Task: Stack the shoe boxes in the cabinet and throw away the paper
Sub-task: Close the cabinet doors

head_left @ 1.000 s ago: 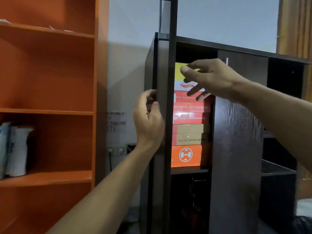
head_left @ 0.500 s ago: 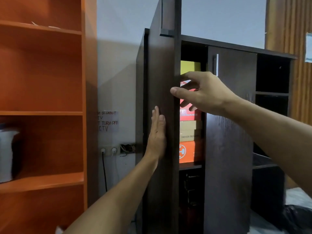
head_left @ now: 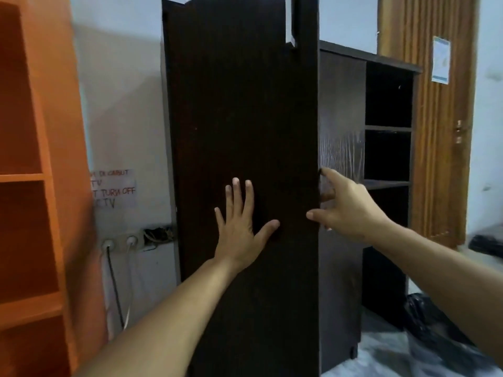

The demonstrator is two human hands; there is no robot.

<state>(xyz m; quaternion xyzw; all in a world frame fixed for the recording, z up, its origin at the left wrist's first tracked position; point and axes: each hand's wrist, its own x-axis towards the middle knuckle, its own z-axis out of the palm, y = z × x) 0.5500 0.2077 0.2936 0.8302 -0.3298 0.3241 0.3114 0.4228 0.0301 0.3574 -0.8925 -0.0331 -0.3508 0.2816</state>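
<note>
**Cabinet door being pushed, boxes hidden**

The tall dark-brown wooden cabinet door [head_left: 245, 131] fills the centre of the frame. It's pressed flat by the left hand [head_left: 239, 229], fingers straight and spread, nothing held. The door's right edge is touched by the right hand [head_left: 345, 210], fingers loosely extended, nothing gripped. The dark cabinet [head_left: 389, 126] is seen right of centre; shoe boxes can't be seen. An orange shelf unit [head_left: 40, 172] is parked at the left.

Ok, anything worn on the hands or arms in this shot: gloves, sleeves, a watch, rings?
Nothing worn that shows. The left hand and right hand are bare, with no gloves, and no rings are visible. Both forearms are uncovered to the frame edge: no sleeves, watch or wristband in view.
</note>
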